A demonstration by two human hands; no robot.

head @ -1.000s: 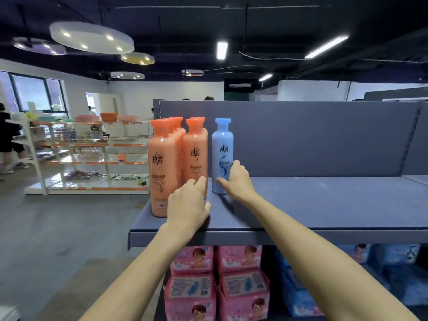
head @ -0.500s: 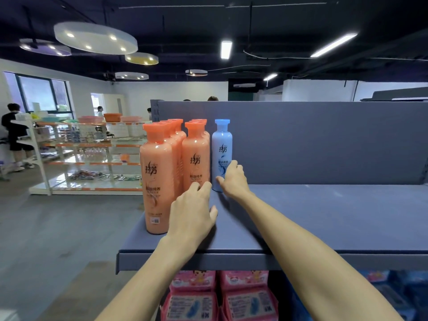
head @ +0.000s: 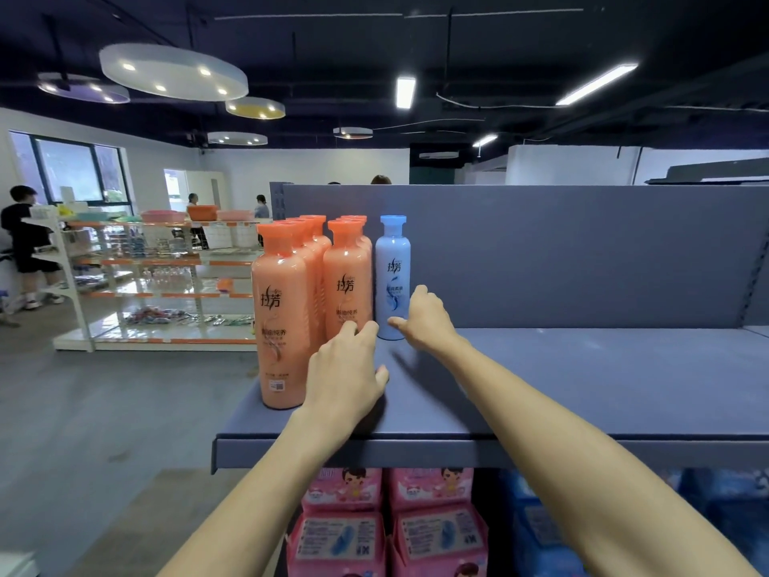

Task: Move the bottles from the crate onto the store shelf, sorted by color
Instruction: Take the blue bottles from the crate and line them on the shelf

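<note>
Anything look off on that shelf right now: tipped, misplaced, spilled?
Nothing stands out. The orange bottles stand upright in two rows at the left end of the shelf, and the single blue bottle stands upright just right of them, so colors are kept apart. No spill or damage shows. Both hands rest near the bottle bases.

The brand 拉芳 is printed in dark letters on the near orange bottle [head: 279, 326], and smaller white characters are seen under it, too blurred to be read for sure. The same 拉芳 is printed on the orange bottle behind it [head: 347, 285] and on the blue bottle [head: 393, 276] to the right. The print on the pink packs [head: 339, 530] below the shelf cannot be read.
</note>
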